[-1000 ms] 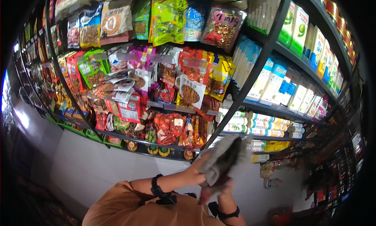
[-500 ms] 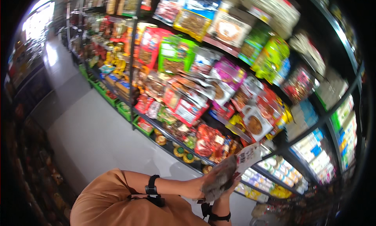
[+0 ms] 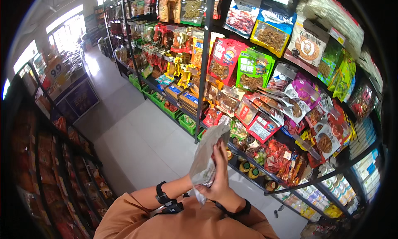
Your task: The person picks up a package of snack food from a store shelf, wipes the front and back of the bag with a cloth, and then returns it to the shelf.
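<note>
A flat, pale grey pouch [image 3: 210,154] stands tilted on edge in front of my body, its shiny plastic wrinkled. My right hand [image 3: 220,179] grips it along its right side, fingers lying up the packet and thumb lower down. My left hand [image 3: 189,182] reaches behind the same pouch from the left; only the wrist end shows, and its fingers are hidden. Dark straps circle both wrists. Beyond the pouch, a shelf rack [image 3: 202,73] is filled with bagged foods, among them a red pouch [image 3: 224,59] and a green pouch [image 3: 253,69].
Green baskets [image 3: 187,122] line the rack's lowest level. Jars with yellow lids [image 3: 248,169] stand on the bottom shelf at right. Another dark rack [image 3: 62,164] rises at left. Between them, a grey floor aisle [image 3: 132,135] runs toward a bright window [image 3: 68,32].
The pouch has moved left and turned more upright, away from the right-hand shelves. My right hand now shows at its side, while my left has slipped behind it. The view has swung left.
</note>
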